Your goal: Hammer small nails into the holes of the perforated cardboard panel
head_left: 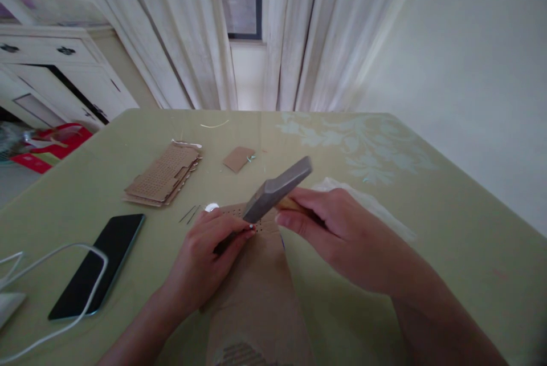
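Hammer (277,188) sits gripped in the right hand (333,229); the left hand (209,252) pinches a tiny nail (251,227) on brown cardboard (256,286) near the desk (427,212) middle.

Free room and obstacles on the tabletop (427,206). Right half: bare cloth, open passage to the far and right edges. Centre: a long cardboard strip (260,286) runs toward the near edge, with the left hand (205,257), right hand (337,229) and hammer (277,188) over its far end. Left: a phone (96,266) crossed by a white cable (68,252) blocks the near corner. Farther back lie a stack of perforated cardboard (164,175) and a small cardboard square (238,158), with bare lanes between them.
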Demonstrator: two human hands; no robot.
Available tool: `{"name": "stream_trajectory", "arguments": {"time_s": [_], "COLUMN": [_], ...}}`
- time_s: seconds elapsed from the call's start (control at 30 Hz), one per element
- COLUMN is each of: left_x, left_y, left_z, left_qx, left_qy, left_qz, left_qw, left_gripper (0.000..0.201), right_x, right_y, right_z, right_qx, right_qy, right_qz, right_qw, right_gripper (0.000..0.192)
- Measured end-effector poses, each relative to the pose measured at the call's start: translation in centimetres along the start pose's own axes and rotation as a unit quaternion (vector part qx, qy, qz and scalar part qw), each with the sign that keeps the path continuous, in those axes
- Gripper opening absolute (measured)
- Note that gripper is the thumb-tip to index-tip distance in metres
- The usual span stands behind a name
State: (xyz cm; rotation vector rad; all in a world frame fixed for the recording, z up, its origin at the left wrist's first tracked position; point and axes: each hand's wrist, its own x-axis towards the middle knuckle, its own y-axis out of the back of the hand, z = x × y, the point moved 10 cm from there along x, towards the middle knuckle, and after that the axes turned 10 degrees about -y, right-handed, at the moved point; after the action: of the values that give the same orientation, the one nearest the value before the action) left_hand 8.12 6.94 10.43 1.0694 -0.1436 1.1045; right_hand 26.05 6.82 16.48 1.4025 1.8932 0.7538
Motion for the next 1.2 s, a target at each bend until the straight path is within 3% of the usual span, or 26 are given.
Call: {"name": "stream_trajectory", "arguments": {"time_s": [0.1,0.27,0.43,0.6,0.77,0.97,1.2], "left_x": [-0.1,-0.2,-0.2,-0.2,-0.2,-0.4,-0.6], "left_y": [-0.2,-0.2,-0.4,-0.2,-0.2,-0.2,-0.4], "left_z": [-0.1,0.0,0.0,0.1,0.1,0.0,0.1], "left_qx": [-0.002,-0.006,-0.014,-0.015,-0.021,-0.015,-0.014], "left_qy": [0.001,0.002,0.010,0.005,0.020,0.020,0.008], "left_qz": [-0.006,-0.002,-0.016,0.001,-0.001,-0.001,-0.015], "left_qw": [1.000,1.000,1.000,1.000,1.000,1.000,1.000], "left_gripper": [0.011,0.010,0.013,0.009,0.014,0.012,0.015], "right_x": [-0.1,-0.5,-0.2,-0.5,-0.1,0.0,-0.2], "right_y": [-0.8,0.3,-1.3,0.1,-1.5,-0.9,-1.9], "right_z": [0.3,-0.4,-0.2,-0.4,-0.4,-0.2,-0.4], "right_qx": [-0.070,-0.011,-0.078,-0.037,-0.090,-0.057,-0.118], "right_qy": [-0.018,0.022,0.005,0.019,0.012,-0.001,0.020], "right_qz": [-0.015,0.049,0.010,0.056,0.005,0.021,0.002], "right_qw": [0.997,0.998,0.997,0.998,0.996,0.998,0.993], "right_gripper": [0.030,0.037,0.029,0.034,0.033,0.032,0.038]}}
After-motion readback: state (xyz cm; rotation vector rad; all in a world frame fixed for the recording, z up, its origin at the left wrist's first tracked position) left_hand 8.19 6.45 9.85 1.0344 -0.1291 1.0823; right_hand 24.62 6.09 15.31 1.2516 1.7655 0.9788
